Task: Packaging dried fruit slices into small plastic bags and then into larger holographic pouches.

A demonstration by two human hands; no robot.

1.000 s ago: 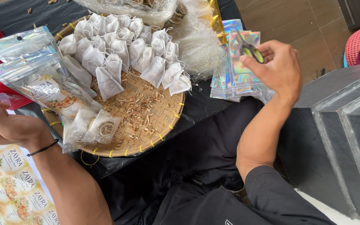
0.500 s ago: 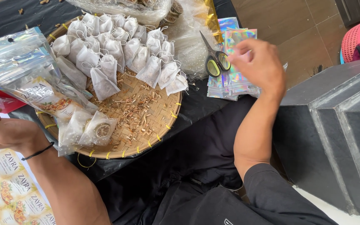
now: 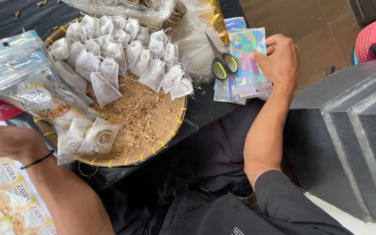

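Note:
My right hand (image 3: 278,61) rests on a stack of shiny holographic pouches (image 3: 243,65) on the black cloth, its thumb and fingers pinching the top pouch. Black-handled scissors (image 3: 221,61) lie just left of that stack. My left hand (image 3: 1,139), with a black band at the wrist, holds the lower end of a clear labelled pouch (image 3: 27,93) at the left edge. A round woven bamboo tray (image 3: 153,126) between the hands carries several small white drawstring tea bags (image 3: 122,56) and loose wood chips.
A grey stepped metal block (image 3: 349,130) stands at the right. A pink basket (image 3: 373,37) sits at the top right. A sheet of printed labels (image 3: 9,200) lies at the bottom left. Clear plastic bags (image 3: 127,8) lie behind the tray.
My right hand has set the scissors down beside the pouch stack and now pinches the top pouch. The left hand has stayed with the clear pouch.

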